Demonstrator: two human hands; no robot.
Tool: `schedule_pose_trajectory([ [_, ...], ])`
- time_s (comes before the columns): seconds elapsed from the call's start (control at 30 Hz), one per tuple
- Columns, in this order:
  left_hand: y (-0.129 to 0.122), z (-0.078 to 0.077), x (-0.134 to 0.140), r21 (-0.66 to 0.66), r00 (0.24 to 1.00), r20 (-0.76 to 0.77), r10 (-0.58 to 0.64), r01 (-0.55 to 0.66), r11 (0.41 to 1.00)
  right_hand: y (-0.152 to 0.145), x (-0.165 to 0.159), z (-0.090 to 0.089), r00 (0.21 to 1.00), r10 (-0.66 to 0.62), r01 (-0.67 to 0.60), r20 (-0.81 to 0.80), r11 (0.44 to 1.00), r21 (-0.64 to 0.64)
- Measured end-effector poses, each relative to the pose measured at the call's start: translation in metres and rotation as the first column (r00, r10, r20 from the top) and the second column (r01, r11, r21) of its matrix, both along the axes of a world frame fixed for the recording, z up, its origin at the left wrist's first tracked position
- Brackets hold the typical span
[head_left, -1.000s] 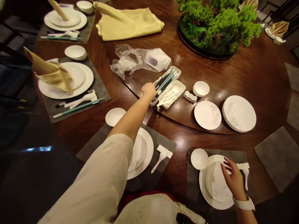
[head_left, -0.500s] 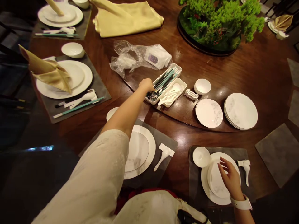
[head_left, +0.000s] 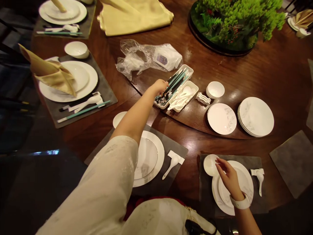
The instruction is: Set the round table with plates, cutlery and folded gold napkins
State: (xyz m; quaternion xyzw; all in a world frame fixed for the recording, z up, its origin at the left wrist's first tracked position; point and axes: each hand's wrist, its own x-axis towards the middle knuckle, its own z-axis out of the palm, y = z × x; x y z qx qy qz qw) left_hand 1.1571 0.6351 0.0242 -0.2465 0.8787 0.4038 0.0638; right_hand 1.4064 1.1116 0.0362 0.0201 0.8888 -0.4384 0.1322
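Observation:
My left hand reaches far over the table to a white tray of black and teal chopsticks. Its fingers are curled closed on the chopsticks, and the fingertips are partly hidden. Close beside lies a second white tray with white spoons. My right hand, with a white band on the wrist, hovers over the right place setting, near a small bowl and stacked plates. It is open, fingers loosely stretched, with nothing in them. A white spoon rests on a holder to its right.
Beneath my left arm is a setting with plates and a spoon. The turntable carries spoon rests, bowls, plate stacks, a plastic bag and greenery. Yellow cloth lies behind.
My left hand has shifted slightly up and right along the chopstick tray. My right hand has moved left toward the small bowl. The view has shifted a little.

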Motion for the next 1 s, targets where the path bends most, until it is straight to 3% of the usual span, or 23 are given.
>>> schedule_pose_trajectory([
  [0.07, 0.032, 0.015, 0.026, 0.190, 0.999, -0.036, -0.041, 0.047, 0.981, -0.039, -0.021, 0.007, 0.995, -0.040, 0.057, 0.088, 0.978, -0.201],
  [0.1, 0.053, 0.022, 0.044, 0.271, 0.989, -0.081, -0.127, 0.145, 0.952, -0.063, -0.034, 0.011, 0.989, -0.050, 0.091, 0.137, 0.944, -0.318],
  [0.13, 0.074, 0.030, 0.066, 0.328, 0.960, -0.142, -0.242, 0.276, 0.903, -0.089, -0.049, 0.015, 0.982, -0.062, 0.135, 0.176, 0.887, -0.441],
  [0.2, 0.113, 0.042, 0.108, 0.343, 0.846, -0.261, -0.465, 0.532, 0.774, -0.140, -0.080, 0.022, 0.966, -0.063, 0.219, 0.249, 0.712, -0.667],
  [0.27, 0.133, 0.048, 0.135, 0.294, 0.709, -0.318, -0.630, 0.705, 0.645, -0.181, -0.105, 0.027, 0.946, -0.134, 0.318, 0.295, 0.566, -0.761],
  [0.3, 0.132, 0.048, 0.140, 0.271, 0.668, -0.312, -0.676, 0.744, 0.611, -0.196, -0.113, 0.029, 0.931, -0.191, 0.365, 0.312, 0.513, -0.776],
  [0.33, 0.125, 0.046, 0.137, 0.239, 0.672, -0.286, -0.683, 0.740, 0.628, -0.206, -0.120, 0.030, 0.916, -0.248, 0.398, 0.315, 0.474, -0.785],
  [0.37, 0.112, 0.041, 0.129, 0.194, 0.716, -0.245, -0.654, 0.697, 0.691, -0.211, -0.123, 0.031, 0.903, -0.295, 0.419, 0.312, 0.448, -0.790],
  [0.43, 0.076, 0.026, 0.102, 0.013, 0.885, -0.155, -0.439, 0.446, 0.895, -0.214, -0.125, 0.032, 0.890, -0.345, 0.432, 0.298, 0.429, -0.793],
  [0.47, 0.057, 0.017, 0.086, -0.097, 0.942, -0.123, -0.312, 0.301, 0.949, -0.214, -0.124, 0.033, 0.890, -0.344, 0.432, 0.299, 0.431, -0.792],
  [0.53, 0.029, 0.000, 0.060, -0.237, 0.984, -0.024, -0.175, 0.165, 0.957, -0.213, -0.121, 0.033, 0.897, -0.307, 0.430, 0.317, 0.445, -0.786],
  [0.6, 0.018, -0.013, 0.046, -0.306, 0.990, 0.059, -0.127, 0.139, 0.942, -0.216, -0.118, 0.031, 0.909, -0.243, 0.415, 0.338, 0.463, -0.783],
  [0.67, 0.021, -0.017, 0.040, -0.342, 0.988, 0.110, -0.106, 0.138, 0.929, -0.222, -0.116, 0.028, 0.919, -0.181, 0.394, 0.351, 0.489, -0.778],
  [0.8, 0.036, -0.012, 0.036, -0.393, 0.979, 0.184, -0.086, 0.153, 0.906, -0.234, -0.113, 0.021, 0.926, -0.109, 0.361, 0.361, 0.531, -0.767],
  [0.93, 0.027, -0.008, 0.030, -0.370, 0.980, 0.165, -0.114, 0.169, 0.913, -0.241, -0.114, 0.014, 0.923, -0.049, 0.348, 0.383, 0.535, -0.770],
  [1.0, 0.017, -0.007, 0.033, -0.219, 0.983, 0.144, -0.115, 0.145, 0.965, -0.244, -0.116, 0.012, 0.922, -0.028, 0.341, 0.387, 0.532, -0.775],
])
